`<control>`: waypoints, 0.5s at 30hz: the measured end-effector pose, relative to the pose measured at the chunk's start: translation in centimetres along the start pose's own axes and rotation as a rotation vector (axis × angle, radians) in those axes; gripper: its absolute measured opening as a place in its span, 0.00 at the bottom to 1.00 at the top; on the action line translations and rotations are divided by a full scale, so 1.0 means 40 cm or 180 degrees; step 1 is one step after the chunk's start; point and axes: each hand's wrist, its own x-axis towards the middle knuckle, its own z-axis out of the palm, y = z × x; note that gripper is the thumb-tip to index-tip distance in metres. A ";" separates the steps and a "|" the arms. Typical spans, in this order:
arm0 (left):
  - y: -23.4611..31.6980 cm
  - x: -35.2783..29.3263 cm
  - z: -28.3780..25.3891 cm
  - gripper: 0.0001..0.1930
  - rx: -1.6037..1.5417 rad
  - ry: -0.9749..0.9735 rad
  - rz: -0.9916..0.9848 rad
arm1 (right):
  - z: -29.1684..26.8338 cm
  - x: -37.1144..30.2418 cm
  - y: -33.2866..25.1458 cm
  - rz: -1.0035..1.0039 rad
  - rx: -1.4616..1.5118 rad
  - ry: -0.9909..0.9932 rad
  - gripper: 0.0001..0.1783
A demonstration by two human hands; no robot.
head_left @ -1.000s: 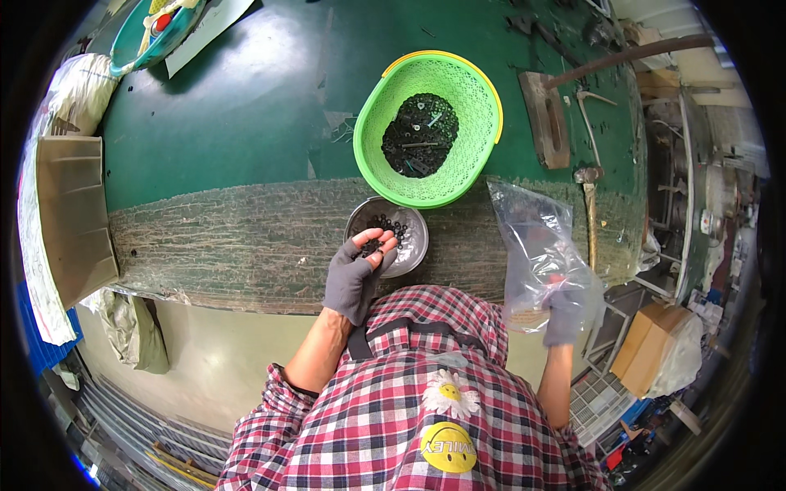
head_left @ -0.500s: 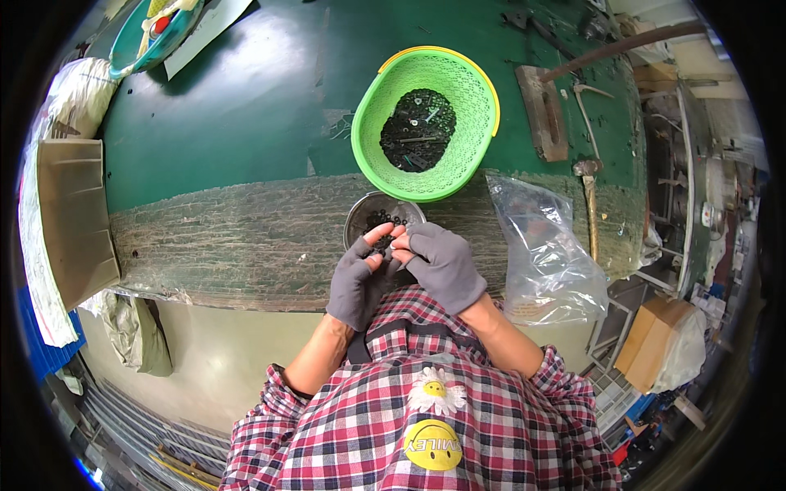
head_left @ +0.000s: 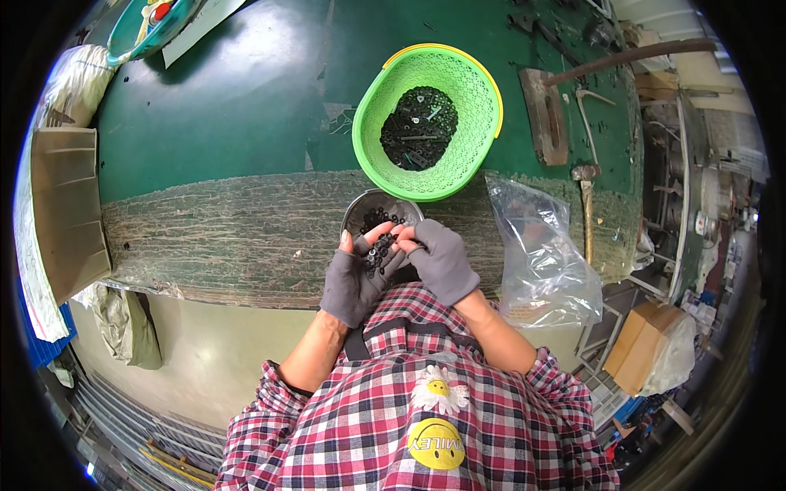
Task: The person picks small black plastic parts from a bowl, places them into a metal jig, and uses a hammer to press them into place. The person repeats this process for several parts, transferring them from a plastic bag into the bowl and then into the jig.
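In the cupped palm of my left hand (head_left: 352, 282) lies a heap of small black rings (head_left: 377, 254), the palm turned up and the thumb held away. My right hand (head_left: 444, 263) meets it from the right, thumb and fingertips pinched together at the heap's edge. What is between those fingertips is too small to make out. Both hands wear grey fingerless gloves. Just beyond them stands a round metal bowl (head_left: 350, 219) with more black rings in it, partly hidden by my hands. A bright green basket (head_left: 468, 151) behind the bowl holds many small black parts and a few thin metal pieces.
Right of my hands, a clear plastic bag (head_left: 536, 262) hangs over the table edge. Beyond it lie a hammer (head_left: 587, 209) and a metal block (head_left: 544, 123) with a long rod. A grey bin (head_left: 65, 204) stands at the left edge, a teal basket (head_left: 131, 41) far left.
My left hand has opened out, its thumb lifting away, so the black rings in the palm now show. My right hand stays close by with fingertips pinched.
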 end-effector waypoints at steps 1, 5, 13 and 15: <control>0.001 0.000 -0.001 0.37 -0.0066 0.0038 -0.0006 | -0.005 0.002 0.000 0.0453 0.0494 -0.0098 0.05; 0.009 0.003 0.009 0.37 -0.0525 -0.0053 0.0003 | -0.032 -0.001 0.016 0.1267 0.2031 -0.0394 0.05; 0.009 0.008 -0.003 0.38 -0.0555 -0.0061 0.0077 | -0.057 -0.015 0.011 0.1386 0.3085 -0.0731 0.05; 0.008 0.009 -0.005 0.38 -0.0620 -0.0064 0.0072 | -0.057 -0.016 0.019 0.1298 0.3265 -0.0780 0.05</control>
